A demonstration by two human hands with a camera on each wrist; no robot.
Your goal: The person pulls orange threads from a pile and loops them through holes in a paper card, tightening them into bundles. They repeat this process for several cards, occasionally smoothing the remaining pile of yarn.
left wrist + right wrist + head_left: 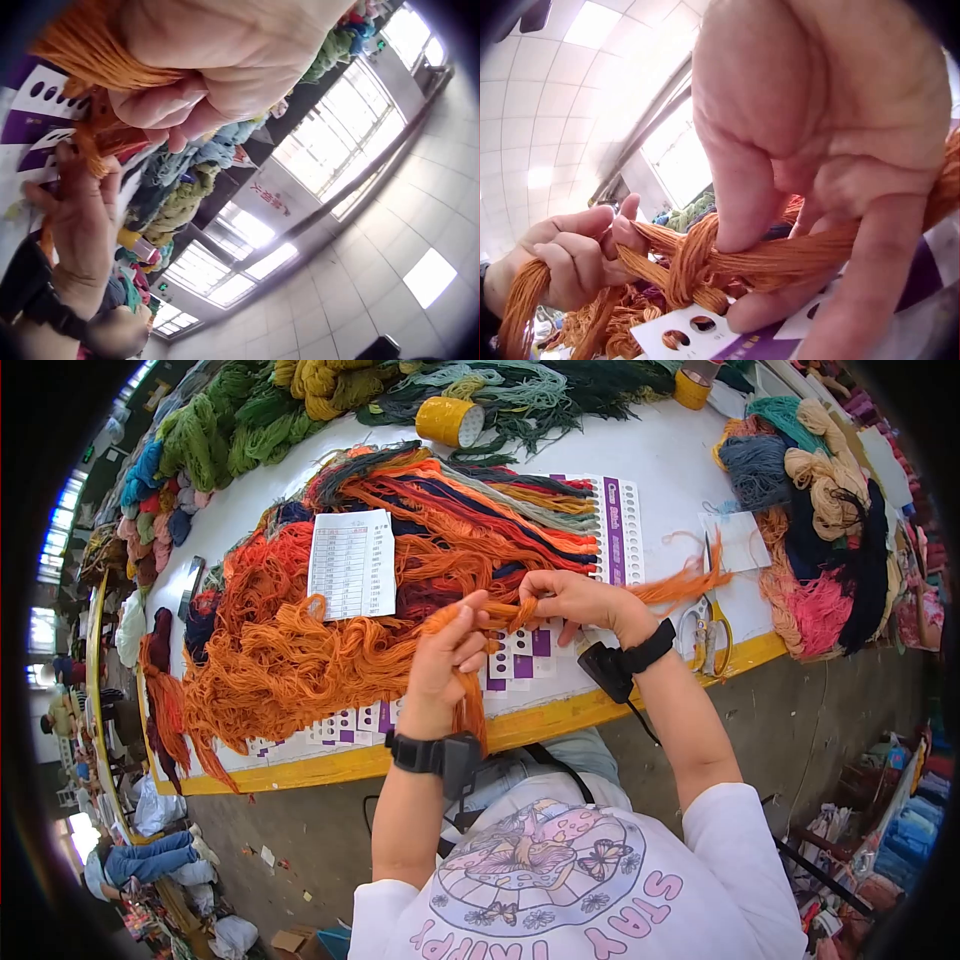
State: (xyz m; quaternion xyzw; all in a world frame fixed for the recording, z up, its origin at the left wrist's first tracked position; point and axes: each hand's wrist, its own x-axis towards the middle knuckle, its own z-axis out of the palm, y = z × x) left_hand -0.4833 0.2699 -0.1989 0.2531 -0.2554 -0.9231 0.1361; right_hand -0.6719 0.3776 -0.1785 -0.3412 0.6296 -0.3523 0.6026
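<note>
Left hand (447,660) and right hand (580,603), near each other, both grip the looped orange yarn (692,262) above punched cards (515,660).

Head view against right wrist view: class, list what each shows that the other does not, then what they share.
Only the head view: scissors with yellow handles, a white printed paper list and a white printed T-shirt.

Only the right wrist view: a white tiled ceiling.

Both: left hand and right hand gripping orange yarn, with purple-and-white punched card nearby.
</note>
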